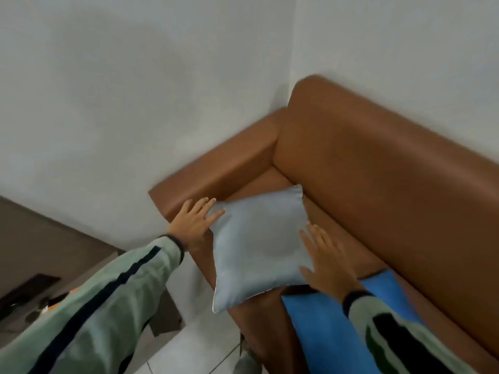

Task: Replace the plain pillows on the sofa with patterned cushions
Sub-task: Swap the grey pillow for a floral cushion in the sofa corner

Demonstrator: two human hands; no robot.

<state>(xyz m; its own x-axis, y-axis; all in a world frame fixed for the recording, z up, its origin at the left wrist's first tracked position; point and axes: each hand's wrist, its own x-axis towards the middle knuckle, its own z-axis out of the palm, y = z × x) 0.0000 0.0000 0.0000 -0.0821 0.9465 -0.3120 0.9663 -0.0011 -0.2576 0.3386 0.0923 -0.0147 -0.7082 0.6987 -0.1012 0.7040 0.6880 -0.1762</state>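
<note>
- Your left hand lies flat with the fingers spread wide, its fingertips on the upper left corner of the pale grey pillow; it grips nothing.
- Your right hand is also flat and wide, palm down on the pillow's right edge, with nothing closed in it.
- The pale grey pillow lies on the seat at the corner end of the brown sofa, close beside the armrest, and its near corner hangs past the seat's front edge.
- A plain blue pillow lies on the seat just beside the grey one, partly under your right sleeve.
- The sofa stands in the corner of white walls.
- A dark brown table stands to the left, above a white tiled floor; the things on it are too blurred to tell.
</note>
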